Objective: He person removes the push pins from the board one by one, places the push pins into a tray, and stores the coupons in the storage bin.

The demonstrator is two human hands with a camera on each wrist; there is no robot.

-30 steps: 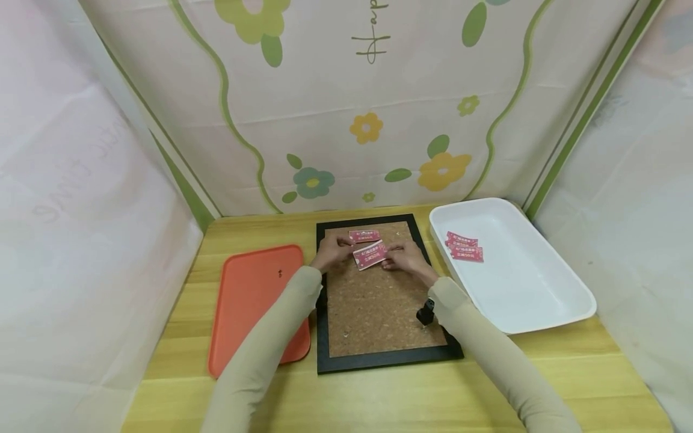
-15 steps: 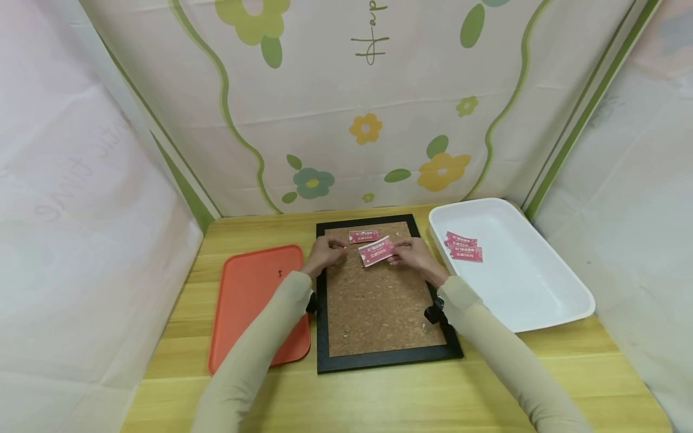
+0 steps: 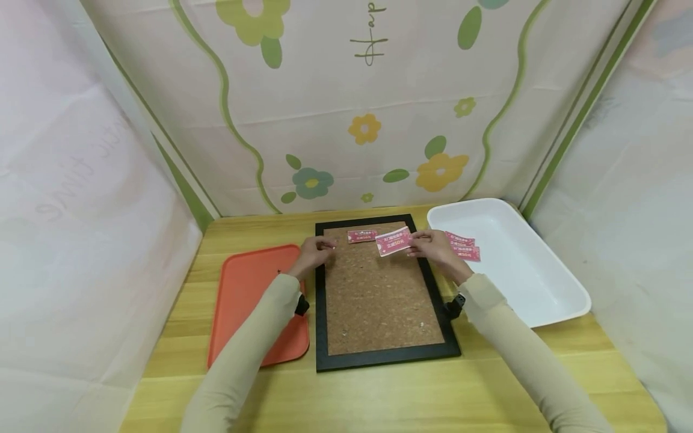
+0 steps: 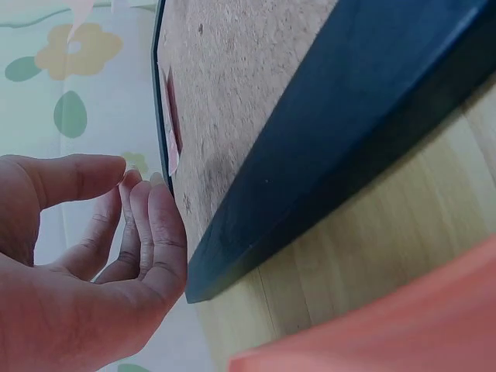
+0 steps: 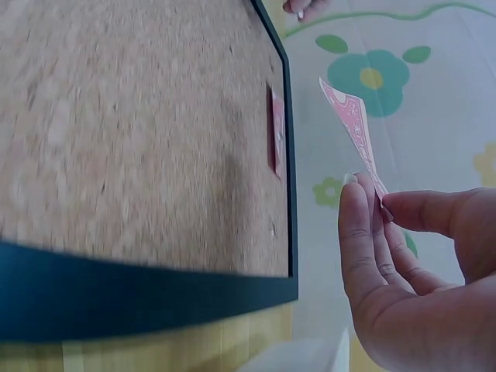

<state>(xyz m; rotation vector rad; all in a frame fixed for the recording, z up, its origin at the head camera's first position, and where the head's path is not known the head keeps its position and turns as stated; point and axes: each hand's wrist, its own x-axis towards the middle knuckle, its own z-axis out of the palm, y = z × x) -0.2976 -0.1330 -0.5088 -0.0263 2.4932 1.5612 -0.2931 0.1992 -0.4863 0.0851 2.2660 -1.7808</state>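
Note:
My right hand (image 3: 433,246) pinches one end of a pink printed coupon (image 3: 393,241) between thumb and fingers, above the upper right of a black-framed corkboard (image 3: 379,294). In the right wrist view, this coupon tilts up, apart from the board. My left hand (image 3: 316,252) hovers over the board's upper left edge. Its thumb and fingertips come together on a tiny pale thing (image 5: 300,14) that looks like a pushpin, mostly hidden by the fingers. Another pink coupon (image 3: 361,236) lies near the top of the cork, with a small dot at its upper edge.
A red tray (image 3: 260,300) with small dark bits lies left of the board. To the right stands a white basin (image 3: 520,270) with pink coupons (image 3: 467,252) inside, partly behind my right hand. Small shiny pieces (image 3: 344,332) sit low on the cork.
My right hand has carried the coupon to the right and slightly up, away from the one on the board. My left hand has let go of the coupon's left side and drawn left.

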